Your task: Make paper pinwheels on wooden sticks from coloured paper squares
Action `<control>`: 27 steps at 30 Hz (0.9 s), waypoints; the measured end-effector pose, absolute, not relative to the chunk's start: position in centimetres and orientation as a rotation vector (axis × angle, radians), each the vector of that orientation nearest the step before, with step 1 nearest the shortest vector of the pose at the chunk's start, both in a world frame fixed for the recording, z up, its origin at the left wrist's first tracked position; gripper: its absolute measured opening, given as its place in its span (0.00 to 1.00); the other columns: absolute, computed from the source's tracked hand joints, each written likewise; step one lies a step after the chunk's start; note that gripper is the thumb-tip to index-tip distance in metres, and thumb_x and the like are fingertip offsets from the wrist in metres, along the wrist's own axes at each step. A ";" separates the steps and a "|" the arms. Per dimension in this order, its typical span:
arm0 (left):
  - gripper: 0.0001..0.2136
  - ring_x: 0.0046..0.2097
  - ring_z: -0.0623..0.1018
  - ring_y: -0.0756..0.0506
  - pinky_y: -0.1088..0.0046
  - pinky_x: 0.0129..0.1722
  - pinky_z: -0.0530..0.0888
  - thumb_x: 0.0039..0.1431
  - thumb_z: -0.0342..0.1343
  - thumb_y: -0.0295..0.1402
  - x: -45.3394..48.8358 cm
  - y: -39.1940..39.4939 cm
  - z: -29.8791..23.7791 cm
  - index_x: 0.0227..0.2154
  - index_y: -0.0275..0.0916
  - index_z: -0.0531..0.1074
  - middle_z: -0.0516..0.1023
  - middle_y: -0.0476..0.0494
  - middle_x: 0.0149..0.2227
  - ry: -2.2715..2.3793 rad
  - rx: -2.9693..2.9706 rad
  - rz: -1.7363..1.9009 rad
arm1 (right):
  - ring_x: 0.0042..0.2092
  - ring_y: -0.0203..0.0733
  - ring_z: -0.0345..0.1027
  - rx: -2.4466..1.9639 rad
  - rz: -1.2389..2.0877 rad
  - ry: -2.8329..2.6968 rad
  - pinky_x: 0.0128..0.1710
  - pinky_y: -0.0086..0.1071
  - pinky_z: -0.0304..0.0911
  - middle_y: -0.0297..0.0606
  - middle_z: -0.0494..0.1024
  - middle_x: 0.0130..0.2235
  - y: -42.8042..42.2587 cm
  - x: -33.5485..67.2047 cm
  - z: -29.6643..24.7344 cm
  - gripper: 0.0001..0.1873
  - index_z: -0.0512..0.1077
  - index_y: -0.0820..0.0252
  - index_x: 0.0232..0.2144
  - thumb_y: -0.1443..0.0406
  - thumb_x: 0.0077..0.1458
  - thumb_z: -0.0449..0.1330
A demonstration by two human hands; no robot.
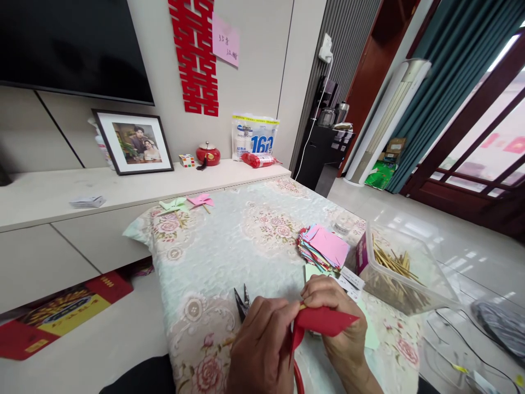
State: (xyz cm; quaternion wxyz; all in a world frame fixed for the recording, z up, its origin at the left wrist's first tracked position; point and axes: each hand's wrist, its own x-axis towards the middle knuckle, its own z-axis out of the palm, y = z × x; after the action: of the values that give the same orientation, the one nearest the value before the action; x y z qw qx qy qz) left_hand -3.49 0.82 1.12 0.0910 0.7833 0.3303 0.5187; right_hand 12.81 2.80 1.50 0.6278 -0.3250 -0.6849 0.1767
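Note:
Both my hands are at the near edge of the table, closed on a folded red paper piece [324, 322]. My left hand [262, 345] pinches its left side, and a thin wooden stick [229, 340] pokes out to the left below this hand. My right hand [340, 323] grips the paper from behind, its fingers curled over the top. The red paper points out to the right in a sharp tip. Scissors [243, 301] lie on the cloth just beyond my left hand.
A stack of coloured paper squares [324, 247] lies beyond my hands. A clear plastic box [426, 284] with several wooden sticks stands at the right. Two finished paper pinwheels [186, 203] rest at the table's far edge. The table [229, 241] has a floral cloth. A framed photo [133, 141] stands on the low cabinet behind.

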 end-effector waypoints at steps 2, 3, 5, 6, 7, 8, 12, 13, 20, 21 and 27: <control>0.18 0.40 0.77 0.44 0.68 0.40 0.76 0.57 0.50 0.17 -3.5 0.9 1.1 0.49 0.36 0.70 0.79 0.40 0.39 1.009 2.342 1.536 | 0.35 0.43 0.71 -0.743 0.381 -1.574 0.37 0.38 0.67 0.36 0.76 0.32 3.0 13.0 1.2 0.03 0.77 0.52 0.36 0.64 0.60 0.63; 0.18 0.40 0.77 0.44 0.68 0.40 0.76 0.57 0.50 0.17 -3.6 0.9 1.2 0.49 0.37 0.70 0.79 0.40 0.39 1.026 2.354 1.532 | 0.37 0.44 0.72 -0.755 0.369 -1.573 0.38 0.38 0.68 0.37 0.77 0.34 3.0 13.1 1.1 0.05 0.77 0.52 0.39 0.65 0.60 0.63; 0.18 0.39 0.77 0.44 0.68 0.39 0.75 0.58 0.50 0.18 -3.7 1.0 1.3 0.49 0.37 0.70 0.80 0.41 0.39 1.050 2.385 1.533 | 0.43 0.46 0.72 -0.793 0.351 -1.563 0.41 0.38 0.68 0.39 0.78 0.40 3.1 13.4 0.7 0.12 0.76 0.50 0.45 0.67 0.59 0.63; 0.18 0.38 0.76 0.44 0.68 0.39 0.75 0.58 0.50 0.18 -3.8 1.1 1.4 0.50 0.37 0.71 0.80 0.41 0.38 1.057 2.397 1.539 | 0.46 0.47 0.71 -0.811 0.348 -1.559 0.43 0.39 0.68 0.40 0.78 0.43 3.1 13.5 0.5 0.15 0.75 0.49 0.48 0.68 0.59 0.63; 0.18 0.38 0.76 0.44 0.68 0.39 0.75 0.59 0.50 0.18 -3.9 1.1 1.4 0.50 0.38 0.71 0.80 0.41 0.38 1.063 2.408 1.543 | 0.49 0.48 0.71 -0.826 0.348 -1.557 0.45 0.40 0.68 0.41 0.77 0.46 3.1 13.6 0.4 0.17 0.74 0.49 0.49 0.68 0.58 0.63; 0.18 0.38 0.76 0.44 0.68 0.39 0.75 0.59 0.50 0.17 -4.0 1.1 1.4 0.50 0.38 0.71 0.80 0.41 0.38 1.074 2.414 1.539 | 0.50 0.48 0.70 -0.836 0.348 -1.557 0.47 0.40 0.68 0.41 0.76 0.48 3.1 13.6 0.4 0.18 0.74 0.48 0.50 0.68 0.58 0.64; 0.21 0.40 0.76 0.45 0.70 0.41 0.75 0.57 0.50 0.16 -4.3 1.1 1.2 0.51 0.39 0.71 0.78 0.41 0.40 1.103 2.384 1.517 | 0.50 0.48 0.70 -0.857 0.331 -1.585 0.47 0.41 0.68 0.40 0.75 0.49 2.9 13.7 0.6 0.12 0.76 0.47 0.44 0.69 0.58 0.63; 0.21 0.40 0.76 0.45 0.71 0.41 0.74 0.57 0.50 0.16 -4.3 1.1 1.2 0.51 0.39 0.72 0.77 0.42 0.40 1.099 2.357 1.519 | 0.50 0.48 0.70 -0.861 0.327 -1.595 0.47 0.41 0.67 0.39 0.75 0.49 2.9 13.7 0.7 0.11 0.77 0.47 0.42 0.68 0.58 0.63; 0.12 0.39 0.76 0.44 0.69 0.40 0.73 0.56 0.53 0.24 -3.4 1.8 1.4 0.39 0.40 0.78 0.77 0.43 0.36 1.044 1.465 1.342 | 0.64 0.56 0.58 -0.897 0.557 -1.496 0.60 0.49 0.57 0.43 0.68 0.61 3.1 13.9 -0.1 0.26 0.67 0.46 0.59 0.56 0.59 0.64; 0.08 0.35 0.75 0.45 0.70 0.37 0.72 0.56 0.55 0.27 -3.2 2.0 1.5 0.36 0.39 0.78 0.76 0.44 0.32 1.028 1.248 1.267 | 0.65 0.57 0.56 -0.912 0.609 -1.455 0.60 0.50 0.57 0.44 0.66 0.63 3.2 14.0 -0.3 0.28 0.65 0.46 0.61 0.55 0.59 0.62; 0.07 0.26 0.65 0.51 0.75 0.28 0.63 0.39 0.66 0.30 -2.6 3.1 1.3 0.25 0.37 0.76 0.71 0.51 0.22 0.890 0.595 1.110 | 0.63 0.53 0.58 -0.981 0.631 -1.347 0.54 0.42 0.62 0.41 0.68 0.61 3.4 14.6 -1.0 0.19 0.70 0.46 0.56 0.58 0.63 0.59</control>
State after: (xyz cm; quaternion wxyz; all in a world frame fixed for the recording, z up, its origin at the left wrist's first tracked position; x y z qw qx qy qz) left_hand -2.63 3.06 1.35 0.7172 0.2689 0.4021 0.5017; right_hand 14.63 3.44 -0.99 0.6286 -0.4283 -0.5879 0.2753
